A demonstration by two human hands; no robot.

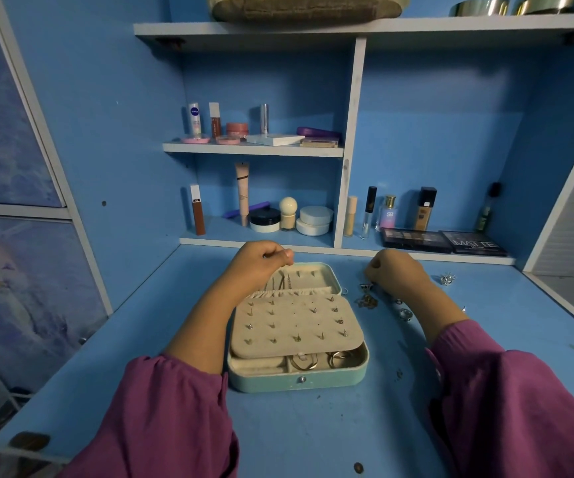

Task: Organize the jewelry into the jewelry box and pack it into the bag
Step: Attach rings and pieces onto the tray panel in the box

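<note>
A teal jewelry box (299,379) lies open at the middle of the blue desk. Its cream earring panel (295,326) carries several studs, and rings (323,360) sit in the tray below. My left hand (261,263) hovers over the raised lid (327,276), fingers curled, pinching the top of a thin chain (282,281) that hangs inside the lid. My right hand (394,270) is curled over the loose jewelry (367,300) just right of the box, fingertips down at a small silver piece (364,287). What those fingers hold is hidden.
More silver pieces (447,279) lie scattered on the desk at the right. Cosmetics fill the back shelves, with two dark palettes (444,241) at the desk's rear. A grey-brown fabric item (306,8) sits on the top shelf.
</note>
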